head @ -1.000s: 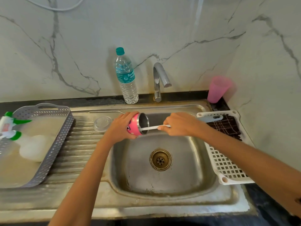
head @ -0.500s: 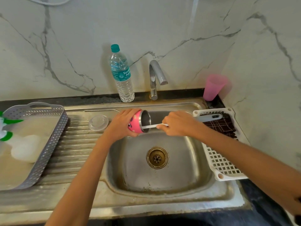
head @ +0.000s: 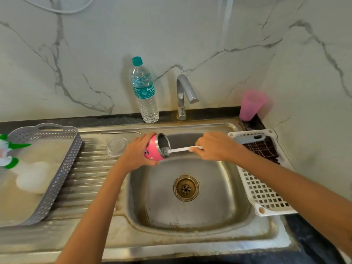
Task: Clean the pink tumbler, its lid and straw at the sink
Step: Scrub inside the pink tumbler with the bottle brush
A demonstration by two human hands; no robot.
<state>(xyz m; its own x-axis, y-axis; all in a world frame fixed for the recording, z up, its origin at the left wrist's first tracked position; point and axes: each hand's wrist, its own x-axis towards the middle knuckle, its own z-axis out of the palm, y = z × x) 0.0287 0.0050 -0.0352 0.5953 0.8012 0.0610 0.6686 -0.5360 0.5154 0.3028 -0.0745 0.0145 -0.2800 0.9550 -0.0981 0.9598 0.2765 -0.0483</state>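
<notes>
1. The pink tumbler (head: pixel 152 149) is in the middle of the frame, over the back left edge of the sink (head: pixel 224 204). It lies on its side with its open mouth facing right.
2. The left hand (head: pixel 137 151) wraps round the tumbler, fingers clenched on its pink side.
3. A thin white brush (head: pixel 180 149) pokes into the tumbler's mouth. Its dark bristles sit just inside the rim.
4. The right hand (head: pixel 215 146) is to the right of the tumbler, fingers pinched on the brush's handle.
5. A clear round lid (head: pixel 116 146) lies flat on the ridged metal part, just left of the left hand.
6. The drain (head: pixel 186 188) is below the hands, in the middle of the sink.
7. The tap (head: pixel 183 92) stands behind the sink, with a water bottle (head: pixel 145 92) to its left.
8. A pink cup (head: pixel 251 104) stands upside down at the upper right.
9. A white rack (head: pixel 261 189) sits at the right and a grey basket (head: pixel 57 168) at the left.
</notes>
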